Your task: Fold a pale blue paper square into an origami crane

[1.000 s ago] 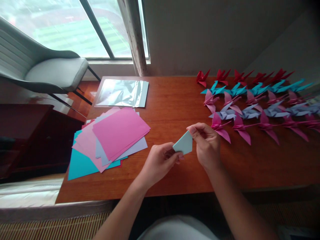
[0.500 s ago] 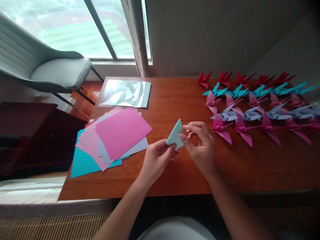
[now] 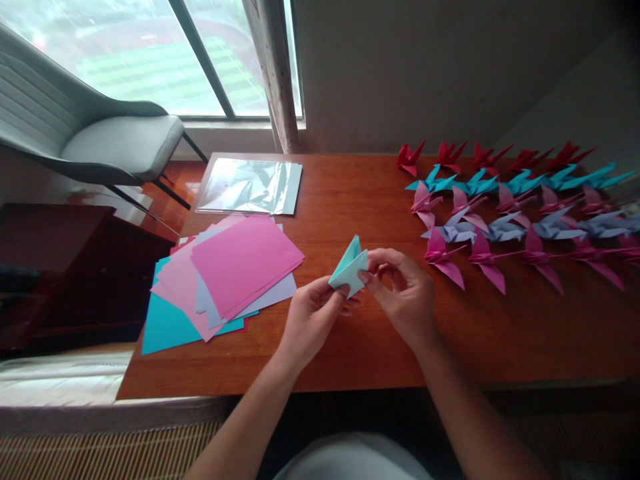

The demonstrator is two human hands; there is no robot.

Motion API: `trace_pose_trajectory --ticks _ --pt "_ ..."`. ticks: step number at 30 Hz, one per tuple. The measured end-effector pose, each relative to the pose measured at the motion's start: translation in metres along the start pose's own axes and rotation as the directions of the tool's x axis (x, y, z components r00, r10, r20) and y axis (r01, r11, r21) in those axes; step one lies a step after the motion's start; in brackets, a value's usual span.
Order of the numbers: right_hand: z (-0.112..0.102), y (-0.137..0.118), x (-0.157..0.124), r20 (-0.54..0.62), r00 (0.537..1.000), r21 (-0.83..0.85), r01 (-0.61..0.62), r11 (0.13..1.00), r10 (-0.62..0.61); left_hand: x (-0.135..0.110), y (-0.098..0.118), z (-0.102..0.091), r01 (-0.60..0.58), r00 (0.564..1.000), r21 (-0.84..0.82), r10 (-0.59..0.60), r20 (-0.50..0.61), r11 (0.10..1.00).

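Note:
I hold a small folded light-blue paper (image 3: 349, 267) a little above the wooden table (image 3: 350, 200), near its middle. My left hand (image 3: 311, 319) pinches the paper's lower left corner. My right hand (image 3: 404, 293) pinches its right edge with thumb and forefinger, pulling one flap apart so the fold gapes. To the left lies a loose stack of coloured sheets (image 3: 225, 273), pink on top, teal beneath.
Several rows of folded paper cranes (image 3: 500, 207) in red, teal, pink and lilac cover the table's right side. A clear plastic sleeve (image 3: 250, 187) lies at the back left. A grey chair (image 3: 100, 140) stands by the window beyond the table.
The folded paper went from a flat triangle held between both hands to a partly spread pocket. Both hands shifted slightly left and up.

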State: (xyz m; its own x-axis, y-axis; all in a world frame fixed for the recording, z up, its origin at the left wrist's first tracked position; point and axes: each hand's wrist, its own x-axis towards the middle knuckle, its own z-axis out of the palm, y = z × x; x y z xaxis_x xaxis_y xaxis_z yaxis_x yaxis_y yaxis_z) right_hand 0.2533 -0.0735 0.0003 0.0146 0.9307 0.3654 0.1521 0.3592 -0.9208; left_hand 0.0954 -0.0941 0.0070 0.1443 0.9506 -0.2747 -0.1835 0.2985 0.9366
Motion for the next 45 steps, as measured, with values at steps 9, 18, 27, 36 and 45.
trace_pose_trajectory --ticks 9,18,27,36,45 --pt "0.002 -0.005 0.003 0.213 0.925 -0.145 0.349 0.926 -0.316 0.002 -0.002 -0.005 -0.043 0.997 -0.191 0.032 -0.065 0.981" --pt "0.004 0.004 -0.004 0.307 0.869 -0.249 0.467 0.849 -0.388 0.003 0.000 -0.008 -0.007 0.996 -0.398 -0.029 -0.084 0.917" --pt "0.003 -0.006 -0.001 0.240 0.919 -0.211 0.362 0.908 -0.311 0.003 -0.004 -0.007 0.010 0.998 -0.306 -0.029 -0.060 0.952" --pt "0.005 0.005 -0.001 0.113 0.952 0.009 -0.287 0.958 0.284 0.001 -0.004 -0.006 -0.048 0.994 -0.007 0.047 -0.100 0.999" --pt "0.004 0.002 -0.001 0.321 0.892 0.233 -0.401 0.886 0.319 -0.003 0.001 -0.001 -0.115 0.969 0.062 0.126 -0.215 0.991"
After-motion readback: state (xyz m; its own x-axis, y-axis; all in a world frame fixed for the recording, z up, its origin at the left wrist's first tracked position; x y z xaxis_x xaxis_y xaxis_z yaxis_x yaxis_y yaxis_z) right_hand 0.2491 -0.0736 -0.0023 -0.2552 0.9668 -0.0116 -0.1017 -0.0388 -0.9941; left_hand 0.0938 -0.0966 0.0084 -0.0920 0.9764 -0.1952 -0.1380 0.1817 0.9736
